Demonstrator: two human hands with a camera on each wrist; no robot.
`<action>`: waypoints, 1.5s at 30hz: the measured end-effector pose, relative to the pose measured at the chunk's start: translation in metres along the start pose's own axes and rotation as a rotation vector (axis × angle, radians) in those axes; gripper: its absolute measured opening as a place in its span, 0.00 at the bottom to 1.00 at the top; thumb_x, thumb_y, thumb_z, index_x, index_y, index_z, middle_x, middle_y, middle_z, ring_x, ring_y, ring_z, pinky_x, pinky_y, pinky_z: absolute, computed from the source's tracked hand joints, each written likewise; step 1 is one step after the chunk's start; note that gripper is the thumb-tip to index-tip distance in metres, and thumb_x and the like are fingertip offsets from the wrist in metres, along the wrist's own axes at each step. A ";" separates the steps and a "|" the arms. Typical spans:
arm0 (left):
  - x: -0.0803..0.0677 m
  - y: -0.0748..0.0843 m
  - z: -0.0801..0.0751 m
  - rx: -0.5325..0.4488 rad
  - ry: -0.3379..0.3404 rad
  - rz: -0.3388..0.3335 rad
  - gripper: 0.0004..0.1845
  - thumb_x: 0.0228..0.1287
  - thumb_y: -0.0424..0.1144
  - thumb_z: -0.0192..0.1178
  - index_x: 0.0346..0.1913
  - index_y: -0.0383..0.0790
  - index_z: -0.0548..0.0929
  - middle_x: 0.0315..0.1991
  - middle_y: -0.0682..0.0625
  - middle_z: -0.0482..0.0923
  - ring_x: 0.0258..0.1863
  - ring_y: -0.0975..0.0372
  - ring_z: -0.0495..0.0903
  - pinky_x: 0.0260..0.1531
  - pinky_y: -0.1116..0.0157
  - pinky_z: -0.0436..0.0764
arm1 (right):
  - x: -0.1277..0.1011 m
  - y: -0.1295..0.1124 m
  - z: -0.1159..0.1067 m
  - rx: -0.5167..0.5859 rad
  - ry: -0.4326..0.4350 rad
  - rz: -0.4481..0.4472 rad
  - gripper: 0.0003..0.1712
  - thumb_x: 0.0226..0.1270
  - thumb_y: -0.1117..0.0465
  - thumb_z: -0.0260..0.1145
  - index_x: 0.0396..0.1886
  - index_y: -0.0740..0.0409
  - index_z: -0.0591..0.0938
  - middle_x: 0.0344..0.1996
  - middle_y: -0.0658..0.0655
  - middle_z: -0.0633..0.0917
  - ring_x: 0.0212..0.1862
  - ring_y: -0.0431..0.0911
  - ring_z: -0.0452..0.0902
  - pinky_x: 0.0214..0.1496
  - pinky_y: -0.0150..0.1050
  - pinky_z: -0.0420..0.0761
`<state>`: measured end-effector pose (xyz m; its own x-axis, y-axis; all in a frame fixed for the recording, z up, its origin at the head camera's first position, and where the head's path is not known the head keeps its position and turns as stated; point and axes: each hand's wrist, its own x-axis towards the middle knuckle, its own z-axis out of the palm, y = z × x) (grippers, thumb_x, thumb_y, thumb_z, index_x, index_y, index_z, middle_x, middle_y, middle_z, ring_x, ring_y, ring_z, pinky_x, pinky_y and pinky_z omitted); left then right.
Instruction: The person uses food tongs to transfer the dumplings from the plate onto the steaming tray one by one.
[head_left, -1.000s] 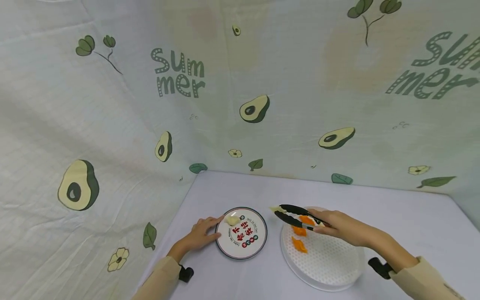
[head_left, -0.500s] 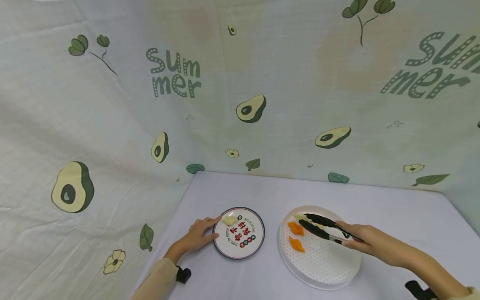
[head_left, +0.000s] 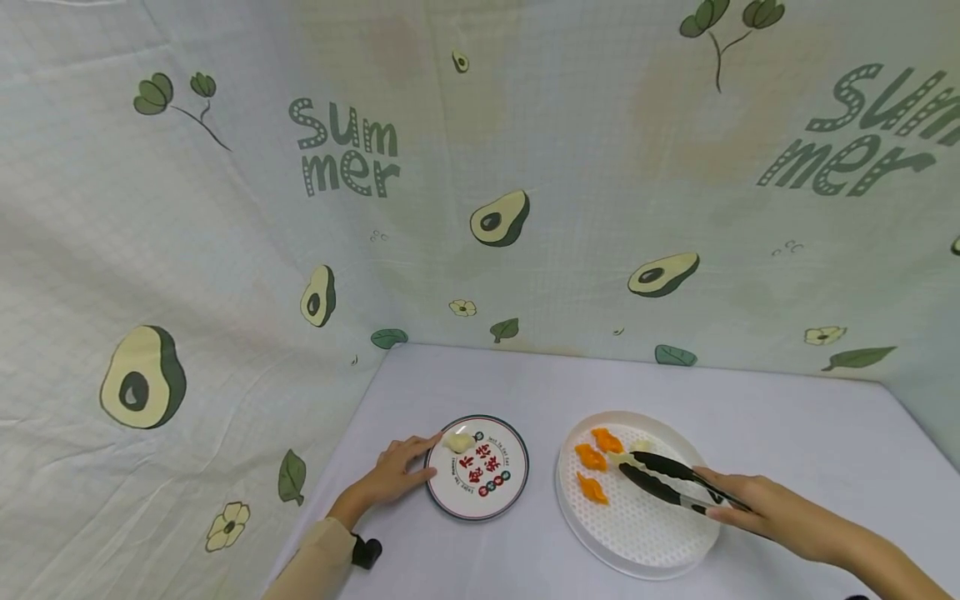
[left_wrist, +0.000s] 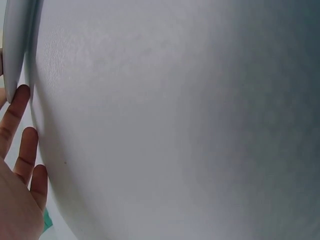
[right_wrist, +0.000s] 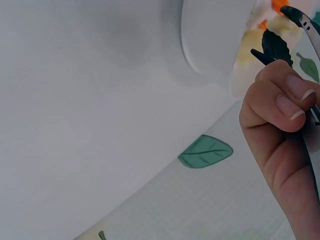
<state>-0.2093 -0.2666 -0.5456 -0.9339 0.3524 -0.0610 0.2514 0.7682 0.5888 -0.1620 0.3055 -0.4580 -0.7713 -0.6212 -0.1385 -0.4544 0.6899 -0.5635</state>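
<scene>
Your right hand (head_left: 757, 508) holds the black tongs (head_left: 663, 479) in a curled grip, their tips lying over the white perforated tray (head_left: 675, 554) next to a pale dumpling (head_left: 640, 447). The tong arms stand a little apart and, as far as the head view shows, nothing sits between them. This looks like the picking step: the tips are at the tray, lining up on a piece. The next move likely calls for closing the tips gently around one piece without squashing it, then lifting it clear of the rim.

Your left hand (head_left: 393, 475) lies flat on the worktop (head_left: 525, 383), fingers straight and touching the edge of the small printed plate (head_left: 510, 492), steadying it.

The tray holds three orange dumplings (head_left: 591, 457) near its left side and the pale one beside the tong tips. The plate carries one pale dumpling (head_left: 459, 442) at its far left rim.
</scene>
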 end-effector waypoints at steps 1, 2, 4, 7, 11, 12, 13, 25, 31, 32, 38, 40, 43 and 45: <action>0.000 0.000 0.000 0.001 0.001 0.000 0.34 0.69 0.53 0.62 0.74 0.48 0.68 0.62 0.48 0.74 0.54 0.55 0.66 0.54 0.43 0.62 | -0.001 0.001 0.000 0.003 -0.004 0.003 0.33 0.77 0.52 0.58 0.67 0.75 0.70 0.61 0.73 0.76 0.59 0.46 0.75 0.49 0.34 0.78; 0.000 0.000 0.000 0.002 0.000 0.000 0.34 0.69 0.53 0.62 0.74 0.48 0.68 0.62 0.48 0.74 0.54 0.55 0.66 0.54 0.43 0.62 | -0.001 0.002 0.001 0.004 -0.006 0.004 0.33 0.77 0.52 0.58 0.67 0.75 0.70 0.61 0.73 0.76 0.59 0.46 0.75 0.49 0.33 0.78; 0.001 0.000 0.000 0.003 0.001 -0.001 0.34 0.69 0.53 0.61 0.74 0.48 0.68 0.62 0.48 0.74 0.55 0.55 0.66 0.54 0.43 0.62 | -0.002 0.003 0.001 0.002 -0.006 0.002 0.32 0.77 0.52 0.58 0.67 0.76 0.70 0.60 0.73 0.76 0.58 0.44 0.75 0.49 0.33 0.78; 0.001 0.001 0.000 0.001 0.006 0.001 0.34 0.69 0.53 0.62 0.74 0.48 0.68 0.62 0.47 0.73 0.55 0.54 0.66 0.54 0.42 0.62 | -0.003 0.004 0.002 -0.012 0.005 -0.011 0.32 0.77 0.53 0.59 0.67 0.75 0.70 0.59 0.72 0.78 0.57 0.41 0.75 0.48 0.34 0.79; 0.001 0.001 0.000 0.001 0.006 -0.004 0.34 0.69 0.53 0.62 0.74 0.49 0.68 0.62 0.48 0.74 0.56 0.54 0.66 0.55 0.41 0.61 | -0.002 0.004 0.003 -0.019 0.007 -0.034 0.32 0.76 0.53 0.60 0.67 0.74 0.71 0.58 0.72 0.79 0.58 0.41 0.75 0.49 0.35 0.79; 0.000 0.000 0.000 0.004 0.006 -0.004 0.34 0.69 0.53 0.62 0.74 0.49 0.68 0.62 0.48 0.74 0.56 0.54 0.66 0.55 0.41 0.61 | -0.002 0.005 0.004 -0.019 0.004 -0.038 0.32 0.76 0.53 0.60 0.67 0.74 0.71 0.58 0.72 0.79 0.59 0.42 0.75 0.49 0.35 0.79; 0.000 0.000 0.001 0.004 0.006 -0.004 0.34 0.69 0.53 0.62 0.74 0.49 0.68 0.62 0.48 0.74 0.56 0.54 0.66 0.55 0.42 0.61 | -0.002 0.005 0.005 -0.018 0.000 -0.041 0.32 0.76 0.53 0.60 0.67 0.75 0.71 0.58 0.72 0.79 0.59 0.42 0.75 0.50 0.35 0.79; -0.001 -0.001 0.001 -0.004 -0.007 0.004 0.33 0.70 0.53 0.61 0.75 0.49 0.68 0.62 0.49 0.73 0.55 0.55 0.66 0.54 0.44 0.62 | -0.004 0.003 0.009 0.050 -0.023 -0.017 0.37 0.75 0.54 0.61 0.67 0.82 0.65 0.26 0.44 0.70 0.28 0.30 0.62 0.31 0.34 0.66; 0.000 -0.001 0.000 -0.007 0.001 0.015 0.33 0.70 0.53 0.61 0.74 0.48 0.68 0.62 0.47 0.73 0.56 0.54 0.66 0.54 0.42 0.61 | -0.006 0.001 0.005 0.040 0.023 -0.010 0.36 0.75 0.55 0.61 0.68 0.80 0.64 0.24 0.44 0.68 0.26 0.30 0.61 0.28 0.33 0.64; 0.000 -0.001 0.000 -0.010 0.004 0.013 0.33 0.69 0.53 0.61 0.74 0.48 0.68 0.62 0.47 0.73 0.56 0.53 0.66 0.54 0.41 0.61 | -0.006 0.001 0.005 0.045 0.026 -0.014 0.36 0.75 0.55 0.61 0.68 0.80 0.64 0.24 0.43 0.68 0.26 0.30 0.61 0.27 0.33 0.64; 0.000 -0.004 0.002 0.004 0.004 -0.001 0.33 0.69 0.54 0.61 0.74 0.50 0.69 0.63 0.48 0.73 0.56 0.54 0.66 0.55 0.41 0.61 | -0.003 0.006 0.004 0.106 0.010 -0.065 0.33 0.77 0.59 0.59 0.70 0.78 0.64 0.44 0.65 0.82 0.44 0.26 0.71 0.36 0.29 0.74; 0.000 -0.004 0.002 0.003 0.002 -0.010 0.33 0.69 0.54 0.62 0.74 0.50 0.69 0.63 0.48 0.73 0.56 0.53 0.66 0.55 0.41 0.61 | -0.002 0.006 0.003 0.112 0.030 -0.077 0.32 0.77 0.60 0.59 0.70 0.77 0.65 0.58 0.75 0.76 0.56 0.26 0.68 0.45 0.29 0.76; 0.000 -0.004 0.002 0.007 0.002 -0.018 0.33 0.69 0.54 0.62 0.74 0.52 0.68 0.63 0.48 0.73 0.57 0.53 0.66 0.56 0.42 0.61 | 0.000 0.005 0.000 0.120 0.068 -0.089 0.30 0.76 0.61 0.59 0.69 0.76 0.66 0.65 0.77 0.70 0.63 0.26 0.60 0.52 0.29 0.75; 0.000 -0.003 0.002 0.010 0.007 -0.021 0.33 0.69 0.54 0.61 0.74 0.52 0.68 0.63 0.48 0.73 0.57 0.54 0.66 0.56 0.42 0.61 | 0.003 0.004 -0.002 0.112 0.080 -0.086 0.30 0.76 0.60 0.59 0.69 0.76 0.67 0.65 0.76 0.70 0.63 0.26 0.60 0.52 0.28 0.75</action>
<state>-0.2100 -0.2680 -0.5493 -0.9408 0.3321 -0.0675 0.2341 0.7808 0.5792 -0.1669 0.3067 -0.4590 -0.7668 -0.6415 -0.0228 -0.4715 0.5869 -0.6582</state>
